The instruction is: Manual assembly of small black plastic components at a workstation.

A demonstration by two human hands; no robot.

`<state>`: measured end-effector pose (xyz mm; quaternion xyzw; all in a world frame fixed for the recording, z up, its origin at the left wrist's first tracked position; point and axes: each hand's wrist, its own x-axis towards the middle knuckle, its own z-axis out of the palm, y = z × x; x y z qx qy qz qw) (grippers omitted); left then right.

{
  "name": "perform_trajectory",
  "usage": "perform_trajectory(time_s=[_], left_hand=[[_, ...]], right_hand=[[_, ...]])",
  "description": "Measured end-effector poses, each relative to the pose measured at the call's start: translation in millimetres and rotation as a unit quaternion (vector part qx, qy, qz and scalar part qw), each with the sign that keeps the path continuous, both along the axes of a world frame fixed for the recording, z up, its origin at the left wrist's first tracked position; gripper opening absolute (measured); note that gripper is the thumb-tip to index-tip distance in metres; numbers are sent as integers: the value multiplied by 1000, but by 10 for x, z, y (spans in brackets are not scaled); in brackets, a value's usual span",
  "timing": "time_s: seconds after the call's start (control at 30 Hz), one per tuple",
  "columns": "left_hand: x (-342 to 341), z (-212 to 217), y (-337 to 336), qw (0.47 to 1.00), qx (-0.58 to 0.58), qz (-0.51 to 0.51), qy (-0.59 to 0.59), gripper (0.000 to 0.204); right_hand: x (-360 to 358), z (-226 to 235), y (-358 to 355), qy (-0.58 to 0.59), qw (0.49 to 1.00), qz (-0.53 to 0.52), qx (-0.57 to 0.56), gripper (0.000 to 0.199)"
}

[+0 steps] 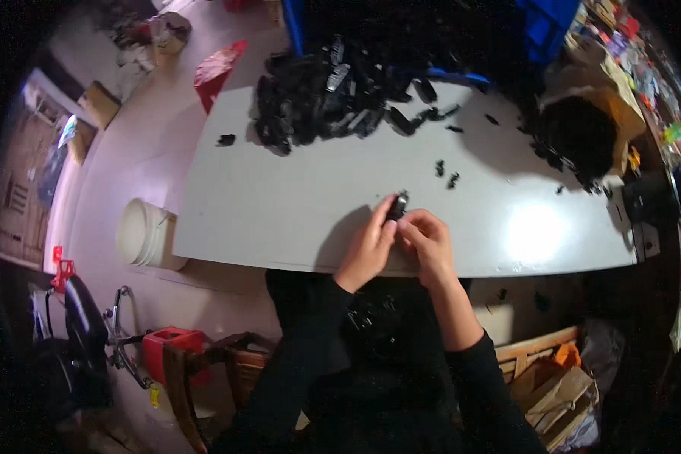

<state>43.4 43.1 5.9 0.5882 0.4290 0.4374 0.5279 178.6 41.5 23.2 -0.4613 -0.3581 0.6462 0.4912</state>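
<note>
Above the near part of the table, my left hand point(369, 248) grips a small, glossy black plastic piece point(399, 204), oblong in shape, between thumb and fingers. The fingertips of my right hand point(431, 246) are pinched together at the lower right side of that piece. What they hold there, if anything, is too small and hidden to name. Just beyond my hands lie two small black parts point(452, 181) side by side. A large heap of similar black oblong pieces point(310, 102) covers the far left of the table.
A blue bin point(548, 30) with dark contents stands at the far edge of the white table point(250, 204). At right, an open bag point(624, 125) holds many small black parts, some spilled out. A white bucket point(140, 233) and a red stool point(175, 354) are on the floor at left.
</note>
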Motion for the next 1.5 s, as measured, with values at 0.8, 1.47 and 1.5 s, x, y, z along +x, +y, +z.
perform_trajectory(time_s=[0.8,1.47,1.5], left_hand=[[804,64,1673,834,349,111,412,49],[810,-24,1862,777,347,95,517,37],[702,-6,1716,774,345,100,522,37]], right_hand=[[806,77,550,-577,770,-113,247,28],[803,-126,658,-664,701,-98,242,12],[791,-125,653,-658,702,-107,250,12]])
